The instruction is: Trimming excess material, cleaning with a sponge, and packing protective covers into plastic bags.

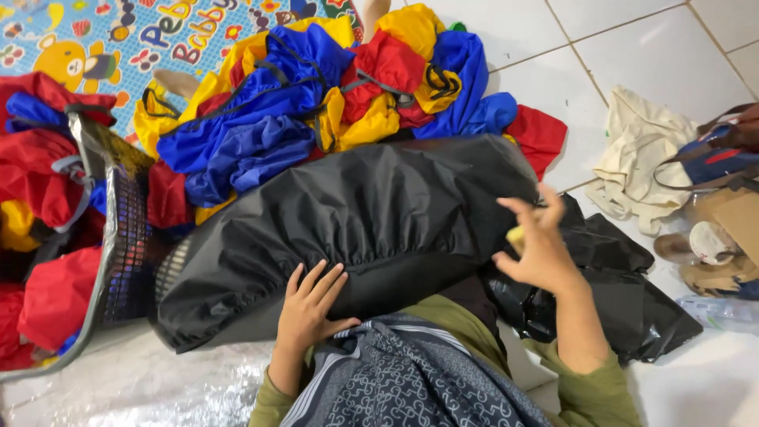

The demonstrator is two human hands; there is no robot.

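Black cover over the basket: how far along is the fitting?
Done: the black cover already spans most of the basket. In hand: the left hand presses its gathered hem; the right hand hovers raised at the cover's right end. Left: mesh still shows at the left edge.

matt black cloth cover (356,213), glossy white floor tiles (632,47)

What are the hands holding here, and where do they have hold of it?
The left hand lies flat on the black fabric cover near its gathered hem, pressing rather than gripping. The right hand pinches a small yellowish thing between its fingertips.
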